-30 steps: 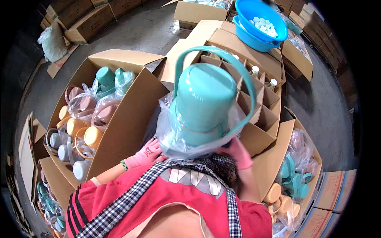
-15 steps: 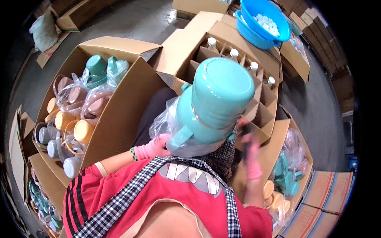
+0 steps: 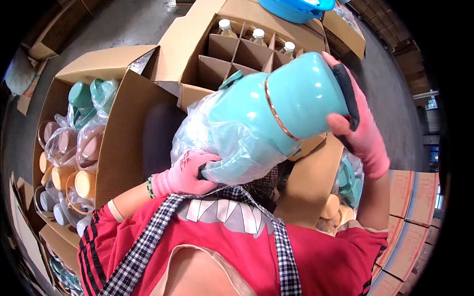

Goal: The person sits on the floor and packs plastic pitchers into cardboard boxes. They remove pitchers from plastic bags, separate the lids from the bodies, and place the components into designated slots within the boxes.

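Note:
A large teal thermos jug with a copper-coloured band lies tilted in front of me, its smooth end up to the right. Its lower left part is inside a clear plastic bag. Pink-gloved, my left hand is closed on the bagged part. My right hand, in a pink glove with dark palm, grips the smooth end from the right, fingers over the rim and thumb below. Beyond the jug stands a carton with cardboard dividers; several white-capped bottles stand in its far compartments.
On the left an open carton holds teal, mauve, yellow and pale blue handled tops, some bagged. Another carton at right holds teal and yellow pieces. A blue basin sits far off; stacked cartons stand right.
The jug has tipped from upright over toward the right. My right hand has risen from its lower side to its smooth end. My left hand stays on the bagged part.

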A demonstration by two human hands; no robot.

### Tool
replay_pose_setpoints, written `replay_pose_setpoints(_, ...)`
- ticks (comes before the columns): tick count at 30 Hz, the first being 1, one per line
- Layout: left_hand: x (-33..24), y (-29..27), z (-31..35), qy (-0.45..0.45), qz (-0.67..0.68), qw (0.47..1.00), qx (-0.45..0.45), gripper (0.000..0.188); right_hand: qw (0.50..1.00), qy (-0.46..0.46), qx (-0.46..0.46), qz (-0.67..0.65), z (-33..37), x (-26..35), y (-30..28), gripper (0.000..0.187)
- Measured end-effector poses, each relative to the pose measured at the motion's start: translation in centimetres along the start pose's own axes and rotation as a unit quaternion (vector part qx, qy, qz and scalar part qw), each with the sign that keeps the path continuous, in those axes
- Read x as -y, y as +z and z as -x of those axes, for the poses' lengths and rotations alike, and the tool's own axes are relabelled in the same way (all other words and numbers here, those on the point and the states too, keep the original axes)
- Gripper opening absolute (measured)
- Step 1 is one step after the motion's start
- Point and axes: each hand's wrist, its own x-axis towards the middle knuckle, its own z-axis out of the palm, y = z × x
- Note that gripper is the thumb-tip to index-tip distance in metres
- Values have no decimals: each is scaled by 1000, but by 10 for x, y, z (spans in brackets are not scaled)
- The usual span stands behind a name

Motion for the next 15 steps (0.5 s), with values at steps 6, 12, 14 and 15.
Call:
replay_pose_setpoints(6,-11,-6,-6,-4,-65,998,-7,35,869,289,129,380,-18,60,-18,55)
replay_pose_setpoints(12,-5,-4,-6,39,-131,986,-90,47,870,-17,-48,491,-19,44,-38,77)
replay_pose_setpoints(14,-4,-8,-8,45,-154,983,-94,49,962,107,84,235,-24,28,-15,79)
replay_pose_setpoints(15,1,-9,-9,17,-136,988,-66,53,964,100,98,225,-31,36,-10,69)
